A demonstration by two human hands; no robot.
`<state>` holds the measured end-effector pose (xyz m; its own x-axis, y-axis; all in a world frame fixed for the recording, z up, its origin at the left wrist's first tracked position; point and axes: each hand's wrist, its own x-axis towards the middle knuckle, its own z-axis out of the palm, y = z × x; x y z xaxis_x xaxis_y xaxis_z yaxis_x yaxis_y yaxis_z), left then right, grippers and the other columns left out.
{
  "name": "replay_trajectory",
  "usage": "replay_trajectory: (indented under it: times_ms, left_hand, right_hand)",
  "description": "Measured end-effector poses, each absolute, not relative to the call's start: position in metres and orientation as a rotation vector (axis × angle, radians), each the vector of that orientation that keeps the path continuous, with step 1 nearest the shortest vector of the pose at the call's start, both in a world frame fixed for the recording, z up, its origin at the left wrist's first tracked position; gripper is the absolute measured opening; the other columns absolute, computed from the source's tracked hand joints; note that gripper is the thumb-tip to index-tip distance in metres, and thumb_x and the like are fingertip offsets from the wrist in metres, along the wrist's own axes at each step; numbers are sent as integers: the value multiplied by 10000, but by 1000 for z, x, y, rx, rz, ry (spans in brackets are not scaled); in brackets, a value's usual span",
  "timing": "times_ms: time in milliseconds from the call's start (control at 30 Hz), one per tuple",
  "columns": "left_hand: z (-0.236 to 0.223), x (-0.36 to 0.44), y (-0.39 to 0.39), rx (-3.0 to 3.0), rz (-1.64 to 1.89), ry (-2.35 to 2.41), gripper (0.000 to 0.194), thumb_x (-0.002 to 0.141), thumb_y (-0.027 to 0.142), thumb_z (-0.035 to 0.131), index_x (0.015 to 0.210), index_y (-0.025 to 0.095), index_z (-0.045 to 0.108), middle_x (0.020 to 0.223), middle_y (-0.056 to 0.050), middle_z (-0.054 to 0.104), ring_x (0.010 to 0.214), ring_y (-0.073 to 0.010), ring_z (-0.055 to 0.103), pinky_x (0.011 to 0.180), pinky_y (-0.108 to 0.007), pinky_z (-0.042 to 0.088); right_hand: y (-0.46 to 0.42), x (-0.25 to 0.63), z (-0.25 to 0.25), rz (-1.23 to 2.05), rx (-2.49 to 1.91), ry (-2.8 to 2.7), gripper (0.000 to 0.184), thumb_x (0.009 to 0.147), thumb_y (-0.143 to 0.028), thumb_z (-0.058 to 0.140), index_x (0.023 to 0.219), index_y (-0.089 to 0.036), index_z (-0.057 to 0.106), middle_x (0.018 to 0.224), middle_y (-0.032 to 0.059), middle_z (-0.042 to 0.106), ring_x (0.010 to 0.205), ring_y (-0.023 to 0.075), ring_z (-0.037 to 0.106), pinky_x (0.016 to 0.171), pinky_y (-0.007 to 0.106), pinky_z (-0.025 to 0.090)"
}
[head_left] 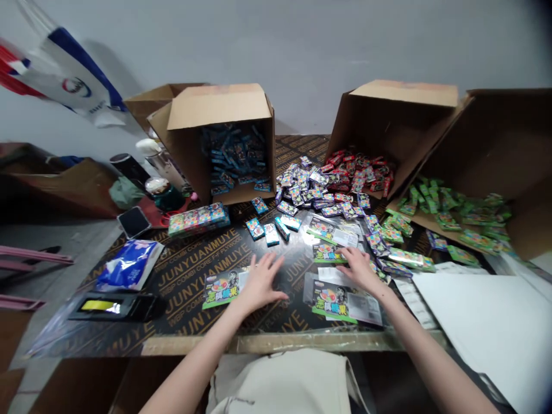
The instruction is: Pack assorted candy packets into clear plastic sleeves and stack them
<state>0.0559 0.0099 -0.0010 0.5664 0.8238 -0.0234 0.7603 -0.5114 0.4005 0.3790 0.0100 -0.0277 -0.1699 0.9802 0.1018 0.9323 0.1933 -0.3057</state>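
Note:
My left hand (262, 280) is spread with its palm down over the dark table, its fingers apart and holding nothing. Beside it, partly behind my wrist, lies a flat printed candy pouch (219, 290) with a green lower edge. My right hand (361, 269) reaches over more flat pouches, fingers apart, its fingertips at the right end of one pouch (326, 252). A larger-looking pouch (331, 298) lies nearer me, below that hand, and another pouch (319, 228) lies farther back. Several small blue candy boxes (271, 234) stand or lie ahead of my left hand.
Cardboard boxes hold blue packs (237, 152), red packs (379, 172) and green packs (474, 215). Purple packs (302, 184) are heaped between them. To the left are a row of packs (199, 219), a tissue pack (129, 264), a tape dispenser (116, 307) and a phone (133, 222). White sheets (483, 322) lie right.

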Motion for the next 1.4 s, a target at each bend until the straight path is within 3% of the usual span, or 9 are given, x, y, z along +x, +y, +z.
replay_trajectory:
  times_ms: [167,300,433,600,800,967,1100,1300,1400]
  left_hand:
    - [-5,-1,9,2374,165,1468,963,508,404,735,1344,226,292,1197,-107,485,1134,-284,427,1028,-495,202]
    - [-15,-8,-7,2309,267,1472,929,506,355,722,1335,237,318,1181,-87,479,1110,-288,417,1004,-462,266]
    - [-25,-14,-14,2224,382,1503,926,505,376,729,1330,248,330,1206,-91,462,1130,-306,385,997,-473,273]
    - [-31,-21,-15,2180,431,1515,943,495,367,742,1333,268,321,1218,-84,453,1137,-304,376,1003,-467,269]
    - [-23,-22,-6,2180,374,1461,949,479,450,754,1314,226,362,1207,-96,458,1132,-297,378,1004,-457,266]
    - [-17,-11,3,2225,336,1482,941,476,442,758,1303,207,376,1190,-101,478,1116,-293,407,992,-460,279]
    - [-8,-11,10,2215,351,1441,926,427,523,761,1241,192,468,1147,-112,526,1102,-310,439,1000,-483,263]
    - [28,-19,18,1533,812,1420,521,697,460,608,1119,156,580,1109,-108,603,1026,-242,536,907,-372,385]
    - [40,-3,13,1234,738,1172,413,678,413,641,980,132,654,910,-70,681,836,-200,598,781,-305,433]
  right_hand:
    - [49,304,-17,252,-1516,-2135,348,789,-280,534,1131,-215,512,1156,108,504,1084,273,443,859,406,341]
    - [105,253,-8,229,-1497,-2222,484,754,-222,556,1228,-215,457,1299,102,414,1191,268,346,933,410,286]
    - [174,244,-4,216,-1716,-2133,440,776,-185,524,1212,-186,465,1150,134,538,1097,281,434,871,423,319]
    - [218,243,-11,285,-1911,-2085,440,728,-333,635,1119,-170,515,972,133,618,930,282,545,752,369,381]
    - [200,253,-20,409,-1903,-2112,482,704,-343,640,1130,-163,503,900,87,636,830,230,585,688,279,393]
    - [175,251,-21,442,-1892,-2037,342,609,-319,684,886,-144,587,817,86,625,790,238,570,655,273,386]
    - [159,247,-10,472,-1733,-1984,337,635,-222,625,953,-151,540,730,26,603,674,189,550,612,260,394]
    - [104,239,34,653,-1363,-1998,238,847,-254,402,1003,-168,559,935,55,617,773,173,565,693,284,437]
    - [65,225,52,1056,-985,-2184,210,855,-274,451,971,-207,613,934,25,635,835,180,576,745,291,442]
